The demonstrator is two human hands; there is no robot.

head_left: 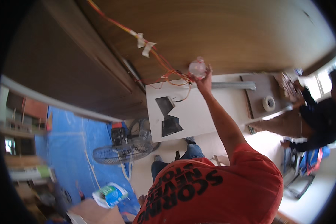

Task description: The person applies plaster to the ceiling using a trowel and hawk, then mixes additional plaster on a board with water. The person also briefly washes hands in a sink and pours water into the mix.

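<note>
My right hand (pixel 204 83) is stretched out over the white tabletop, its fingers wrapped round a clear plastic bottle (pixel 197 69) with a reddish tint. Just left of the bottle hangs a loose bundle of orange and red wires (pixel 171 72), close to my fingertips. What seems to be a small part of my left hand (pixel 142 200) shows low beside my red shirt; its fingers are too hidden to read. On the white table (pixel 201 119) lie two dark flat pieces (pixel 171 126), one with a short wire running to it.
A brown wooden panel (pixel 227 37) rises behind the table, with wires taped to it. A standing fan (pixel 122 152) is left of my legs, by a blue sheet (pixel 69 142). At right, a person (pixel 321 112) stands near a dark board (pixel 259 91) bearing a tape roll (pixel 268 103).
</note>
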